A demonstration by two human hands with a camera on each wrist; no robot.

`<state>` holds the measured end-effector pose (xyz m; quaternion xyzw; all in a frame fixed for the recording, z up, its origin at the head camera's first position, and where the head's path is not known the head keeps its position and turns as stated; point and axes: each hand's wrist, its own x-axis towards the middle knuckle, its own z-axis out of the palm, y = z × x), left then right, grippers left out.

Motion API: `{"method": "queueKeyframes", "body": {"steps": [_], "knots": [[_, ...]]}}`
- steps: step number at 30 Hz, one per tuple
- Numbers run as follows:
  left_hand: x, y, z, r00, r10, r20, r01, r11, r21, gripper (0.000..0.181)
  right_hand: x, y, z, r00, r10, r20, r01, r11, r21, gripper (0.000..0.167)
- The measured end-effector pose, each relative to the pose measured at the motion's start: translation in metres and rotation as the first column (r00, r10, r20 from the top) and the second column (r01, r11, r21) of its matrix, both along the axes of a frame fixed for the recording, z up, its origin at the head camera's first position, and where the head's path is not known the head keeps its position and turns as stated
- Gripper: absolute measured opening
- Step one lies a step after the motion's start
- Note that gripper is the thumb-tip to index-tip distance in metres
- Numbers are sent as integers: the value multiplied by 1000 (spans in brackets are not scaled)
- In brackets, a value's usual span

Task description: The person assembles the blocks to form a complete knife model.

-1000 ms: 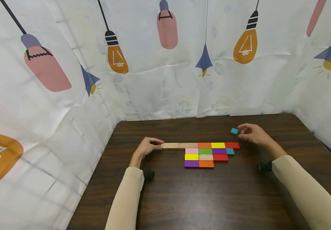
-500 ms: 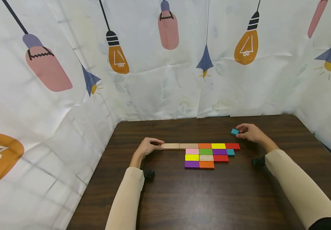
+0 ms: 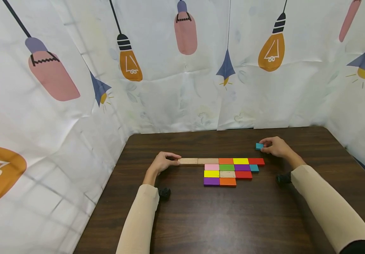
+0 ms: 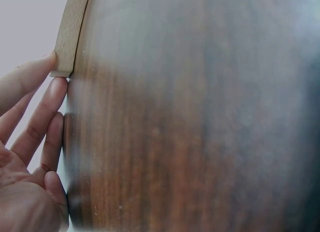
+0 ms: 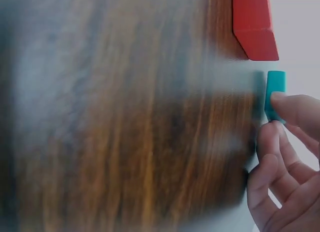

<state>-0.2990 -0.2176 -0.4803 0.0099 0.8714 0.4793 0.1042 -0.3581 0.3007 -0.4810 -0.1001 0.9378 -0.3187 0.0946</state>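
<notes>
In the head view, my left hand [image 3: 162, 162] is at the left end of a row of blocks. Its thumb and fingers grip the end of a plain wooden block [image 3: 187, 161]; in the left wrist view, the thumb touches that block's [image 4: 70, 35] corner. On the far right, my right hand [image 3: 277, 146] pinches a small teal block [image 3: 259, 146] between thumb and fingers. Close up, the right wrist view has this teal block [image 5: 275, 87] upright near a red block [image 5: 252, 20]. The back row also holds another plain, an orange, a yellow and a red block [image 3: 256, 161].
Shorter rows lie in front of the back row, including pink [image 3: 211, 167], green [image 3: 226, 167] and purple [image 3: 242, 167] blocks and a small teal piece [image 3: 254, 168]. The dark wooden table [image 3: 214, 215] meets a lamp-patterned curtain [image 3: 195, 88] behind.
My right hand has moved slightly left and closed its fingers on the small teal block, which has turned a little and shifted slightly. My left hand stays at the wooden block.
</notes>
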Motion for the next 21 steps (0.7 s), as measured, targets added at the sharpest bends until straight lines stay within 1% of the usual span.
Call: {"method": "queueKeyframes", "body": {"steps": [5,10,16,21], "knots": [[0,0,1,1000,-6,-4,6,1000,-8,23,7,-1,5,1000,10,-22,-10,1000,-5,36],[1,-1,2,1000,-9,-2,9,1000,-13,23,20,-4,16,997,26,-68,-26,1000,-4,36],[0,-1,2,1000,-6,-11,6,1000,-13,23,42,-7,30,986,64,-154,-66,998,-8,35],[0,0,2,1000,-15,-5,15,1000,-13,23,65,-11,35,979,105,-176,-110,994,-20,35]]}}
